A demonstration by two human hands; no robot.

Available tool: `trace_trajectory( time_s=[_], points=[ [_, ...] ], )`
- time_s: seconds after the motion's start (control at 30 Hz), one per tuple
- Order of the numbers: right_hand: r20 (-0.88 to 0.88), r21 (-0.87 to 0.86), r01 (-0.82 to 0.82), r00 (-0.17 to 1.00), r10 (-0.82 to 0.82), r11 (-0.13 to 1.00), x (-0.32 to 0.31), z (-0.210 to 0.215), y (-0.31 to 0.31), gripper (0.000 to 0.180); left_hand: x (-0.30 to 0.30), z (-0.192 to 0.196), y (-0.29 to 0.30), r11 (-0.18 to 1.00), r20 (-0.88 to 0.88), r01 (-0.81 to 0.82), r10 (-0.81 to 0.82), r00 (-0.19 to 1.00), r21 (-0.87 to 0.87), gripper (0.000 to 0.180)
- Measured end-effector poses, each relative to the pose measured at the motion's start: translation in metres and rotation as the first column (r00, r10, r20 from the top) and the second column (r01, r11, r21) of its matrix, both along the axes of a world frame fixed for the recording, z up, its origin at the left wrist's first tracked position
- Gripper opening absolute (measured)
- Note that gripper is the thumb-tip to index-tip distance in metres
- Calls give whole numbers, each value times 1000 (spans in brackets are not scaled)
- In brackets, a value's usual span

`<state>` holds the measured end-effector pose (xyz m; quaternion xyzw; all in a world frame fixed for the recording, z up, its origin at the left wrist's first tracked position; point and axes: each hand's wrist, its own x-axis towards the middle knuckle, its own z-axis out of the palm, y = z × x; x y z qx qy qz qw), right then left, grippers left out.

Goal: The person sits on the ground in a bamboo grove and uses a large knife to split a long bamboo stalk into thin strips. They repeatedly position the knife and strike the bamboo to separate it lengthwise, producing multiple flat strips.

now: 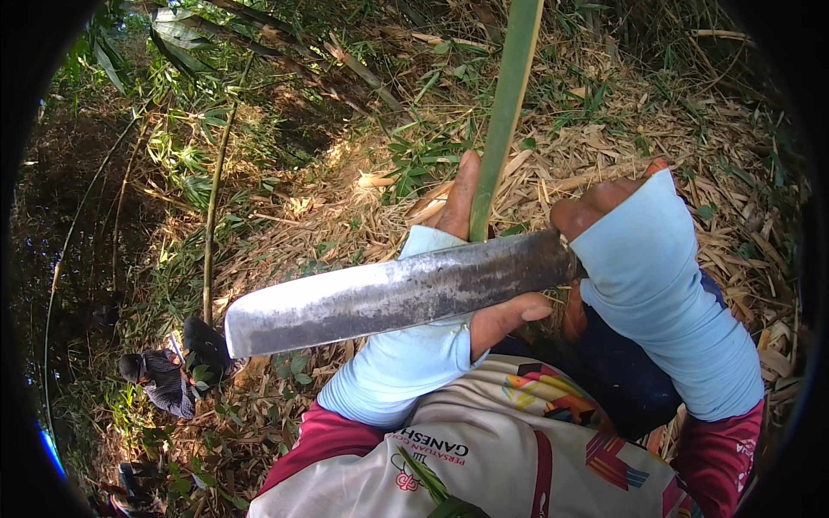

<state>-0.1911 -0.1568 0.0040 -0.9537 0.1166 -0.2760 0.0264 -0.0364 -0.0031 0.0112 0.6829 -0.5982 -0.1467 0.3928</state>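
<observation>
My right hand (598, 207), in a pale blue sleeve cuff, is closed round the handle of a broad machete (397, 298). The handle is mostly hidden by the fist. Its worn, dark-spotted blade points left, lying across in front of my left hand (509, 318). A long green bamboo strip (505, 116) rises from behind the blade to the top of the view. My left hand holds the strip's lower end; a finger lies along its left side and the thumb sticks out below the blade. The blade hides the palm and the strip's end.
Dry bamboo leaves and husks (604, 147) cover the ground, with green shoots among them. Thin upright bamboo stems (216, 198) stand at the left, and cut or fallen culms (363, 73) lie at the back. Another person (164, 380) is low down at the far left.
</observation>
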Motion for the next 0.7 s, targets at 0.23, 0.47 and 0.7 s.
trace_trajectory(
  time_s=[0.23, 0.47, 0.7],
  points=[
    [21, -42, 16, 1000, -16, 999, 0, -3, 0, 14, 6, -4, -3, 995, 79, 56, -50, 996, -83, 123],
    [-22, 15, 55, 998, -55, 998, -1, -4, 4, 34, -14, 0, -6, 985, -406, -174, 161, 899, 5, 122],
    [37, 30, -29, 999, 28, 999, 3, -7, 1, 13, 5, -8, -8, 991, 19, -46, 48, 999, -127, 125]
  ],
)
